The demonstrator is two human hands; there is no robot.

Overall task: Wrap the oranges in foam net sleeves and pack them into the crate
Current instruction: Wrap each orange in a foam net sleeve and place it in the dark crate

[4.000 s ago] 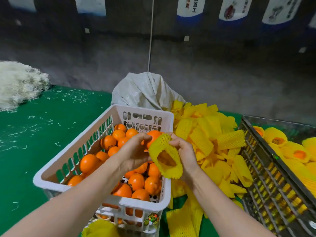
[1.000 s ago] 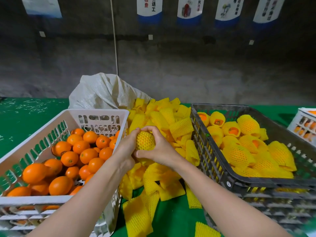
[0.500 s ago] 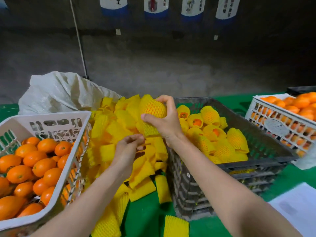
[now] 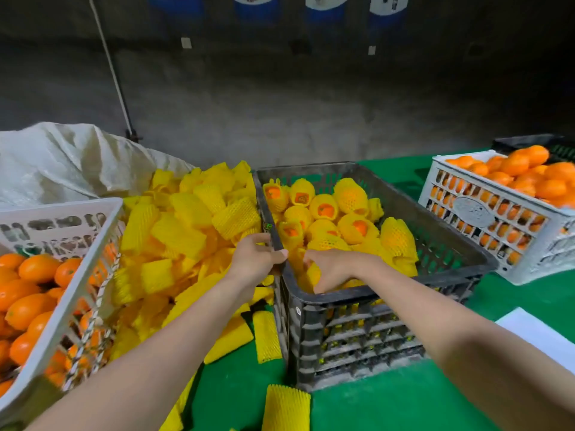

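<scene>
- left hand (image 4: 256, 259) gripped the crate (image 4: 357, 331) rim, thumb over it.
- right hand (image 4: 334, 267), just beside it inside the crate, curled round a netted orange (image 4: 312, 275).
- sleeves (image 4: 186, 231) lay heaped left of the left hand.

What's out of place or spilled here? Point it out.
Stray foam sleeves lie apart from the heap on the green table: one beside the black crate, another alone near the front edge. Nothing looks damaged.

The sleeve pile (image 4: 186, 225) lies between the basket (image 4: 62, 204), left, and the crate (image 4: 311, 168) holding wrapped oranges (image 4: 351, 194).
</scene>
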